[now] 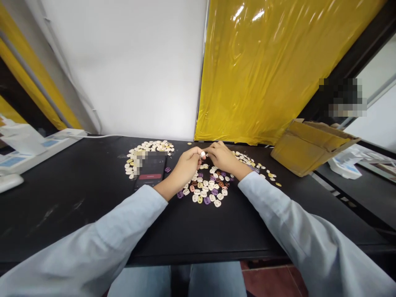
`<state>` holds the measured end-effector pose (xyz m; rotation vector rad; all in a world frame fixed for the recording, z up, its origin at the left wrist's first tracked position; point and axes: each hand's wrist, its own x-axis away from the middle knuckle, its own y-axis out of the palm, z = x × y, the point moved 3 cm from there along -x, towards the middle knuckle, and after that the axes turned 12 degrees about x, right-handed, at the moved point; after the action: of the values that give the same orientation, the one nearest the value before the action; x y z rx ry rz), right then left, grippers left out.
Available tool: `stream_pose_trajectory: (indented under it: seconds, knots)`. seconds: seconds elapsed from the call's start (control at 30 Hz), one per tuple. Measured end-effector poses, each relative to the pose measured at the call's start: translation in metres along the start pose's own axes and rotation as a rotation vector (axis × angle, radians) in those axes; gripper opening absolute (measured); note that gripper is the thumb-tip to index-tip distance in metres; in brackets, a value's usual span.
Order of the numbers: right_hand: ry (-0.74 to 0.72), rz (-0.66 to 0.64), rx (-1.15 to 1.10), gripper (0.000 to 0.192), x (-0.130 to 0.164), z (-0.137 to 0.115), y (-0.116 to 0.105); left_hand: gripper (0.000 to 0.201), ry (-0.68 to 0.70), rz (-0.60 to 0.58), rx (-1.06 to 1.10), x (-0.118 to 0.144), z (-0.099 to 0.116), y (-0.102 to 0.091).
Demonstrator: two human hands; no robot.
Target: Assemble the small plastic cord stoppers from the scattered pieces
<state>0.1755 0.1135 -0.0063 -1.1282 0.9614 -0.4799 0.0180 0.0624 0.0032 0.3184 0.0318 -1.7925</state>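
Both hands meet over the middle of the black bench (pixel 77 198), just beyond a scatter of small beads (pixel 206 190). The left hand (pixel 185 165) pinches one small white bead (pixel 203 154) between thumb and forefinger; the right hand (pixel 221 156) has its fingertips closed in against the same bead, so the two hands press together around it. The bead is lifted off the bench, above the far edge of the scatter.

Judging by its look, the bead is a hard, light moulded piece, smooth enough to slip, and so small that only a fingertip pinch across its flat sides will hold it. It seems unlikely to break, but easy to drop and lose among the others.

Left of the scatter lies a dark phone (pixel 151 170), with a second pile of pale beads (pixel 151 145) behind it. Right of the scatter a cardboard box (pixel 309 146) stands open and tilted.
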Motion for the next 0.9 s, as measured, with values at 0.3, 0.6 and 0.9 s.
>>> stream_pose_trajectory:
  seconds: [0.3, 0.6, 0.9]
  knots:
    - [0.006, -0.052, 0.007, 0.023, 0.000, 0.007, 0.004, 0.018, -0.204, 0.054, 0.296, 0.008, -0.003, 0.005]
    - [0.063, -0.033, -0.145, 0.010, 0.006, 0.009, 0.002, 0.010, -0.228, 0.045, 0.337, 0.011, 0.001, 0.001]
    - [0.358, 0.058, -0.640, 0.019, 0.017, 0.006, 0.000, 0.018, -0.144, 0.086, 0.301, 0.012, -0.001, -0.001]
